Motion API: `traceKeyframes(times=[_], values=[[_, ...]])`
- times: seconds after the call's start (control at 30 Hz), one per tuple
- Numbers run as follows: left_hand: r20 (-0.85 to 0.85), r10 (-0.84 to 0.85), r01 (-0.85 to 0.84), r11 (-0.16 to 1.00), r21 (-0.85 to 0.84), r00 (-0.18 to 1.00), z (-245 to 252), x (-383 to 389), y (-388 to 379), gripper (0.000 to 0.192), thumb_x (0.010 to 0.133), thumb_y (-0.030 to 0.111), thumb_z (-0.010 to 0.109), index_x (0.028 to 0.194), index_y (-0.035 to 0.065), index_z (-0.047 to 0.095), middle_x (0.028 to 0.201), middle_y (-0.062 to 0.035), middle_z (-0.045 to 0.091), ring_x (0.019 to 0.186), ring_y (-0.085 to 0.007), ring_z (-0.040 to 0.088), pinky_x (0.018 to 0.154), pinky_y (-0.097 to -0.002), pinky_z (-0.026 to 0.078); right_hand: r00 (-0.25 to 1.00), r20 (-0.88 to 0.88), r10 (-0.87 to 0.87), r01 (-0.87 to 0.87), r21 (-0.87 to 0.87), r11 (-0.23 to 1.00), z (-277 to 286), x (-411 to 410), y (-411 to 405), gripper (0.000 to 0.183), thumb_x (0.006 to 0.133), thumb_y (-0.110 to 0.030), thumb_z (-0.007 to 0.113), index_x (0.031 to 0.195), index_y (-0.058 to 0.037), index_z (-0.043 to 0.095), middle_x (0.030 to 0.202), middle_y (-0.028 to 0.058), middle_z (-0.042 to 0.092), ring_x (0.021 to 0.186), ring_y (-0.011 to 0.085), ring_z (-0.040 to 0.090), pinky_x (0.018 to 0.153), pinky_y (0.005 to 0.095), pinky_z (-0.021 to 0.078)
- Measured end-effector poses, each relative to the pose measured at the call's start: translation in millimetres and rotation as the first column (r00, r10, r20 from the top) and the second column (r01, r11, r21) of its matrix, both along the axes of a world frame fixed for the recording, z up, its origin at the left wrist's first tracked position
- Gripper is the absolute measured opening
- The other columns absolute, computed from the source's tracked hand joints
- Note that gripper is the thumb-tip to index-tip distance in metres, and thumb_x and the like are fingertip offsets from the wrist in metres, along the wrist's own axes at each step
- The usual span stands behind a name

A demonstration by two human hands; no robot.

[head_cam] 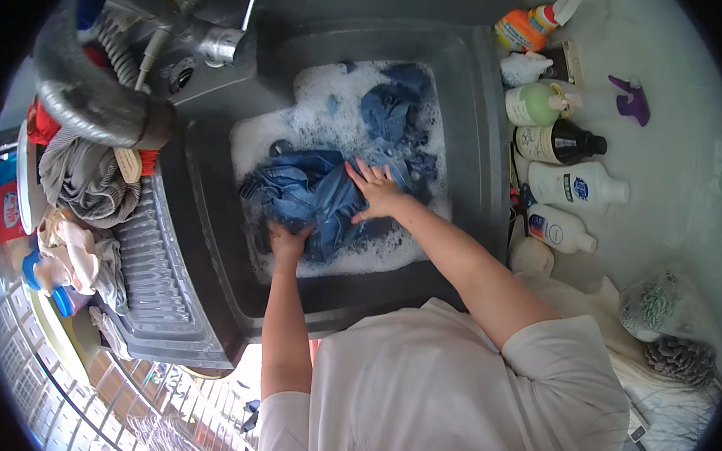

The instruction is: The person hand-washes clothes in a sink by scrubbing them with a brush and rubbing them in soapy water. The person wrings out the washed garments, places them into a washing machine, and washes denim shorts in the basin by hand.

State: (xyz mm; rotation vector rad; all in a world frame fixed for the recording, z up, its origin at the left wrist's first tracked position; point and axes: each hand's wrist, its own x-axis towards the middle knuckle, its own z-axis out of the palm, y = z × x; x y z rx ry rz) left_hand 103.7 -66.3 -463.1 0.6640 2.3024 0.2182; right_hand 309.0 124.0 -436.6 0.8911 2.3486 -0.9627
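Note:
Blue denim clothing [315, 185] lies bunched in sudsy water inside a dark grey laundry sink [474, 156]. My right hand [379, 193] rests on top of the denim with its fingers spread. At the near left edge of the cloth is my left hand [287, 241], partly under the water. Its fingertips are hidden, so whether it grips the fabric cannot be told. Another part of the denim [388, 109] rises through the white foam [317, 116] toward the far right of the basin.
A metal faucet [220, 45] and a thick grey pipe [100, 111] overhang the far left. Beside the ribbed washboard [149, 263] lie a grey knit garment [88, 177] and pale cloths [74, 249]. Several bottles, including a white one [575, 186] and an orange sprayer [522, 29], line the right ledge.

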Motion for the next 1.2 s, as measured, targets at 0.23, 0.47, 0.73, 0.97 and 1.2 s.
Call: traceKeyframes(times=[0.23,0.47,0.73,0.97,1.2], values=[[0.138,-0.076,0.086,0.994,-0.066,0.988,19.9,-37.7,-40.4,0.067,0.075,0.044,0.075,0.113,-0.0079,0.058,0.108,-0.0294,0.062,0.104,-0.0428,0.059,0.088,-0.0445,0.048,0.865,-0.458,-0.203,0.262,0.069,0.963,6.8,14.5,15.6,0.043,0.078,-0.030,0.075,0.117,-0.0144,0.065,0.127,0.0138,0.056,0.116,0.0315,0.054,0.095,0.0381,0.0454],[-0.212,-0.051,0.071,0.994,0.087,0.976,90.7,-24.0,-13.9,0.019,0.089,0.016,0.057,0.092,-0.0014,0.062,0.086,-0.0240,0.066,0.084,-0.0427,0.064,0.073,-0.0496,0.051,0.799,-0.305,-0.518,0.455,-0.256,0.853,54.0,21.3,25.1,0.026,0.071,-0.024,0.081,0.089,-0.0082,0.073,0.097,0.0099,0.067,0.093,0.0249,0.063,0.078,0.0334,0.0492],[0.088,-0.022,0.004,0.981,0.195,0.996,30.0,-3.6,-6.8,0.074,0.071,0.052,0.076,0.113,-0.0058,0.059,0.094,-0.0206,0.069,0.092,-0.0322,0.067,0.086,-0.0408,0.050,0.473,-0.283,-0.834,0.470,-0.720,0.510,116.8,20.5,22.8,0.033,0.078,-0.007,0.074,0.109,-0.0030,0.067,0.101,0.0024,0.065,0.092,0.0107,0.059,0.083,0.0241,0.0464],[0.160,0.220,-0.218,0.975,-0.032,0.962,29.2,24.8,14.1,0.068,0.071,0.054,0.074,0.099,-0.0069,0.063,0.098,-0.0242,0.067,0.097,-0.0381,0.064,0.086,-0.0439,0.048,0.695,-0.516,-0.500,0.580,-0.008,0.815,64.9,52.6,33.2,0.048,0.078,-0.007,0.071,0.124,-0.0136,0.057,0.118,0.0147,0.050,0.112,0.0344,0.048,0.099,0.0391,0.0392],[-0.177,0.042,-0.037,0.999,0.030,0.983,56.3,1.8,-2.1,0.040,0.082,0.036,0.067,0.086,-0.0030,0.063,0.088,-0.0253,0.066,0.088,-0.0406,0.064,0.078,-0.0469,0.050,0.400,-0.454,-0.796,0.900,0.032,0.434,41.1,37.1,-6.6,0.061,0.069,-0.005,0.079,0.123,-0.0097,0.051,0.122,0.0200,0.044,0.119,0.0326,0.044,0.097,0.0387,0.0391]])
